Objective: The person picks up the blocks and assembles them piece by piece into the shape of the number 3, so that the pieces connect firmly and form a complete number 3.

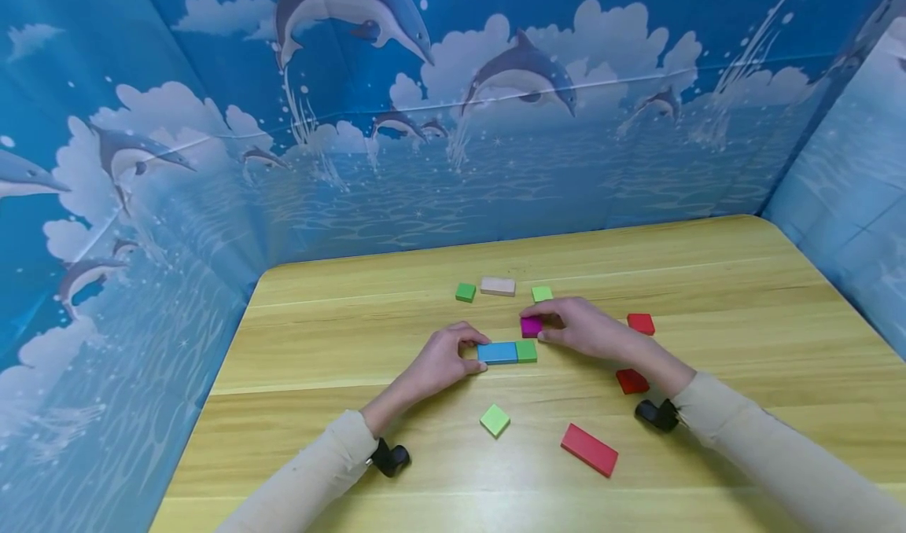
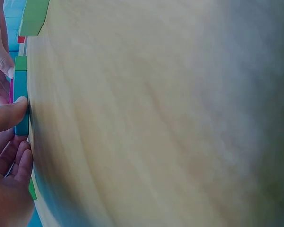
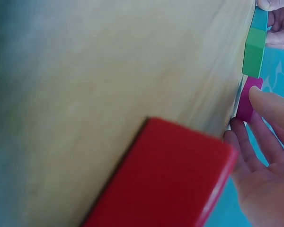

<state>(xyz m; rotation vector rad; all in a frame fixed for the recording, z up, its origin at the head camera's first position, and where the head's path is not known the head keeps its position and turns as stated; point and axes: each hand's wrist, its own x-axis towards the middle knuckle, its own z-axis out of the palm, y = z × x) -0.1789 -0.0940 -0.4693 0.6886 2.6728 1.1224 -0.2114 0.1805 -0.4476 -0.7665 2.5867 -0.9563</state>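
My left hand [image 1: 442, 358] grips the left end of a blue rectangular block [image 1: 498, 352] between thumb and fingers. Against that block's right end sits a green block [image 1: 526, 351], making one straight row on the table. Just behind the green block, my right hand [image 1: 576, 326] pinches a small purple block [image 1: 531, 327]. In the right wrist view the thumb presses the near face of the purple block [image 3: 248, 99], with fingers behind it. The left wrist view shows the left thumb on the blue block's [image 2: 21, 90] side.
Behind the hands lie a green block [image 1: 465, 292], a pale wooden block [image 1: 498, 286] and a light green block [image 1: 541, 293]. Two red blocks [image 1: 640, 324] are near the right forearm. Closer in lie a light green square [image 1: 495, 420] and a long red block [image 1: 590, 450].
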